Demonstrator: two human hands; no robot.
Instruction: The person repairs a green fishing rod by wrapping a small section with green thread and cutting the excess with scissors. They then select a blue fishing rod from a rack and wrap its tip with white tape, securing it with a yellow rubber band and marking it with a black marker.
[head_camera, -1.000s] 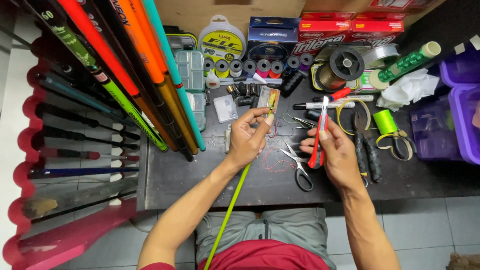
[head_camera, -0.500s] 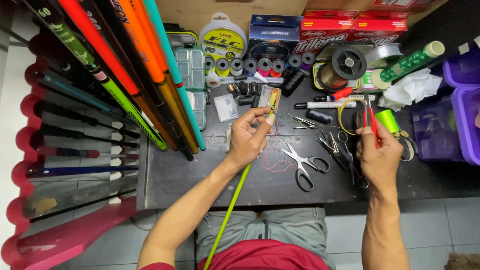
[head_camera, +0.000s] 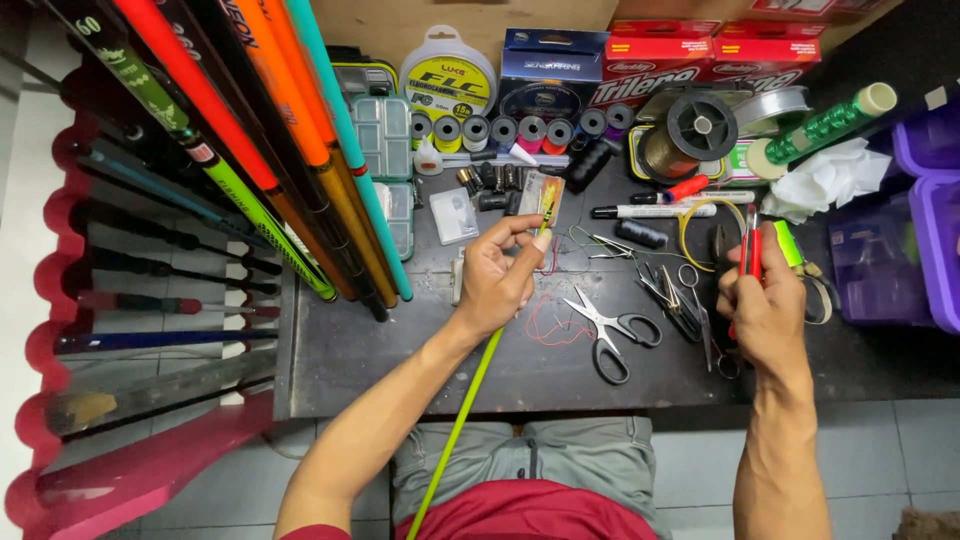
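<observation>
Lime-green rod runs up from your lap into your left hand, grip closed on it over the worktop. Your right hand grips red-handled pliers, scissors lying between both hands.

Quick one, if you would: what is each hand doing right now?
Left hand: closed on a thin green rod.
Right hand: closed on a red-handled tool.

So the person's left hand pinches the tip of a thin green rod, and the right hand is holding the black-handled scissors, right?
Not quite. In the head view the black-handled scissors lie untouched on the table; the right hand holds a red-handled tool. The left hand does pinch the green rod.
</observation>
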